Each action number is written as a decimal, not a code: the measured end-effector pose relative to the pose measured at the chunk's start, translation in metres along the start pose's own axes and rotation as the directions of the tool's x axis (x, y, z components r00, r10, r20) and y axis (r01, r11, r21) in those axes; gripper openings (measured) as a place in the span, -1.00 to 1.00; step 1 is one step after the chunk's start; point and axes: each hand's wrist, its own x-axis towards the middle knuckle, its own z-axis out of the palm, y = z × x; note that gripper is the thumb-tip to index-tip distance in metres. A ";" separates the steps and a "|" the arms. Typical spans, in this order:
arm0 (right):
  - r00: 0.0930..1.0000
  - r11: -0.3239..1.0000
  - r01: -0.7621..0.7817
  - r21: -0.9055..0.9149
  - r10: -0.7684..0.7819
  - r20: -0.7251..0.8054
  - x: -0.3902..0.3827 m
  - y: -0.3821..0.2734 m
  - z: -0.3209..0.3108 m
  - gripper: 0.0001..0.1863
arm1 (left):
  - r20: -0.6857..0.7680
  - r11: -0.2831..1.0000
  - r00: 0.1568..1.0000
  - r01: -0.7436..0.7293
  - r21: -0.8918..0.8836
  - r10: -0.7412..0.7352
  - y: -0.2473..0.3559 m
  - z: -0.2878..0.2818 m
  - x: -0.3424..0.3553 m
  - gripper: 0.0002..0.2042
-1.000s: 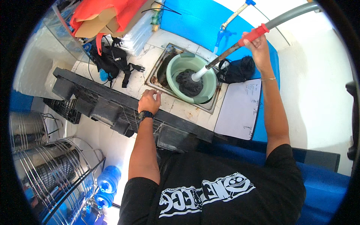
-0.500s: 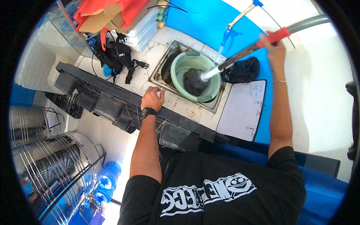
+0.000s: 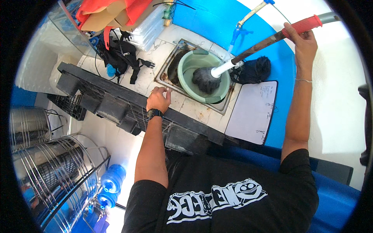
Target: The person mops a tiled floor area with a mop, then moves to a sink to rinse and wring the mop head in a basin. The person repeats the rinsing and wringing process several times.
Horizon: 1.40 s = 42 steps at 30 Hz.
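Observation:
My right hand [image 3: 304, 46] is raised at the far right, its fingers closed around the mop [image 3: 251, 50] at its red grip. The dark handle slants down to a white socket. Its dark grey, wet strands [image 3: 206, 79] hang in a pale green basin [image 3: 183, 82] with cloudy water. That basin stands in a metal sink [image 3: 163, 77]. Beside it a blue tap [image 3: 235, 35] lets water run down at the basin's far edge. My left hand [image 3: 158, 100], with a watch at the wrist, rests with bent fingers over the upper edge of a black plastic pallet [image 3: 110, 88].
A whiteboard [image 3: 250, 112] and a black cloth bundle [image 3: 256, 70] lie right of the sink. Black straps and a bag [image 3: 118, 54] lie to the left, near plastic packs [image 3: 149, 33]. Wire racks [image 3: 64, 167] and blue water bottles [image 3: 112, 180] are at lower left.
My right hand has moved right and slightly up with the mop's grip. The mop's strands have shifted right and look more bunched. My left hand has stayed on the pallet.

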 end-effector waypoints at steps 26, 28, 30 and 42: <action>0.944 0.973 -0.183 -0.138 0.213 0.251 -0.056 0.048 0.050 -0.62 | 0.022 1.000 0.999 0.026 -0.002 -0.026 0.000 -0.001 0.000 -0.72; 0.923 0.955 -0.221 0.197 0.140 0.358 -0.069 0.055 0.055 -0.64 | 0.033 1.000 0.999 0.028 -0.013 -0.027 0.000 -0.002 0.000 -0.70; 0.925 0.937 -0.217 0.274 0.109 0.363 -0.069 0.052 0.050 -0.66 | 0.043 0.999 0.999 0.029 -0.021 -0.028 0.000 -0.002 -0.001 -0.69; 0.996 0.962 0.011 -0.273 0.013 0.085 -0.025 0.035 0.024 -0.58 | 0.052 0.999 0.998 0.029 -0.021 -0.028 0.000 -0.002 0.000 -0.70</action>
